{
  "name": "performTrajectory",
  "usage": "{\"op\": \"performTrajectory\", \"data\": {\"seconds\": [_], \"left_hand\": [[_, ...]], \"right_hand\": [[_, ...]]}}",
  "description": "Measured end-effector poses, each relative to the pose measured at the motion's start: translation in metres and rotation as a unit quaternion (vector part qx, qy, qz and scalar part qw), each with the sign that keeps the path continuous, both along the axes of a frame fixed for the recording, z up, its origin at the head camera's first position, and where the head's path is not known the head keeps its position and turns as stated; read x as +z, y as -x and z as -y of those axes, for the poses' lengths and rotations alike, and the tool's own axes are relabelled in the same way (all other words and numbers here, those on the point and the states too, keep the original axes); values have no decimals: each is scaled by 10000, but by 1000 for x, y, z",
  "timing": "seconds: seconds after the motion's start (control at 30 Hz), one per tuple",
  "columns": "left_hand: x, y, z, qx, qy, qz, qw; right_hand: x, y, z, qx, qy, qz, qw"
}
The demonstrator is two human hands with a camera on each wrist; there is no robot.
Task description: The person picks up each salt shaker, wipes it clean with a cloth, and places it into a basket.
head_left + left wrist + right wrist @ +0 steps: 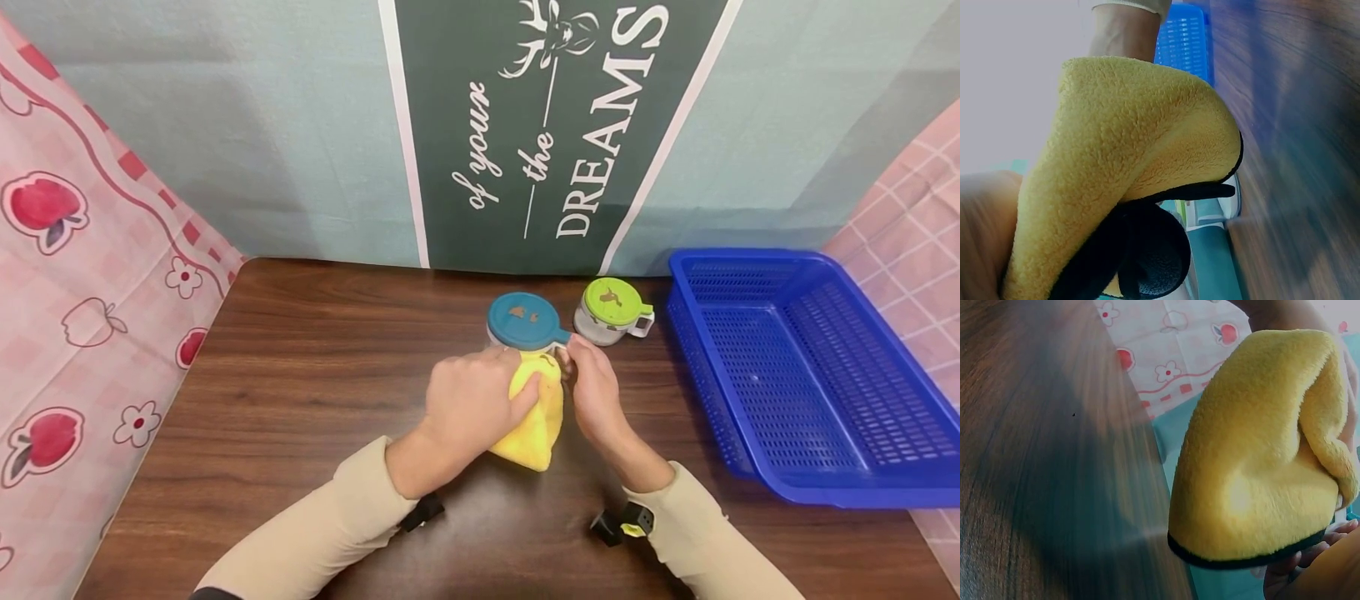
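Note:
My left hand point(472, 400) grips a fluffy yellow cloth point(542, 417), its thumb lying over the top. The cloth is bunched against the near side of a cup with a blue lid point(522, 321). My right hand point(596, 390) pinches that cup's handle at the lid's tab. The lid has brownish patches on it. In the left wrist view the cloth point(1129, 137) shows a black edge and a dark underside, and it covers most of the left hand. In the right wrist view the cloth point(1254, 462) hangs in front of the cup, with the right fingers point(1316, 553) below it.
A second cup with a lime-green lid point(613, 302), also with brownish patches, stands behind and right of the blue-lidded one. At the right is a blue plastic basket point(723, 400). A printed cloth point(300, 150) hangs along the back edge of the wooden table point(300, 367).

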State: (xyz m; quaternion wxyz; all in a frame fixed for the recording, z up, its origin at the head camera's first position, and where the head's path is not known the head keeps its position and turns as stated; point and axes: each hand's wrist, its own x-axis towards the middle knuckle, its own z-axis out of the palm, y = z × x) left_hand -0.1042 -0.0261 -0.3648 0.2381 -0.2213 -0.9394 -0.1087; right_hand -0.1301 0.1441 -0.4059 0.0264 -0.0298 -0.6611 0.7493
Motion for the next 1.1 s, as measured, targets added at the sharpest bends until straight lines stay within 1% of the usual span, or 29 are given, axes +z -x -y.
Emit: {"op": "performTrajectory", "data": {"seconds": [0.17,0.3,0.6,0.8,0.97,1.1], "left_hand": [[1,1,7,62,-54,48,10000],[1,1,14,96,-57,94,9999],[-2,4,26,146,-145,-81,9998],[-2,8,32,166,-275,-87,9994],[-1,11,33,202,-278,-38,9994],[-1,12,33,300,-233,-116,9992]], "right_hand": [[0,0,-2,220,241,15,9995],[0,-1,-2,273,341,52,9990],[0,-2,-5,281,295,66,9991],[0,-1,-8,229,234,44,9995],[0,0,-10,210,40,28,9998],[0,-1,-11,184,-92,-23,9998]]}}
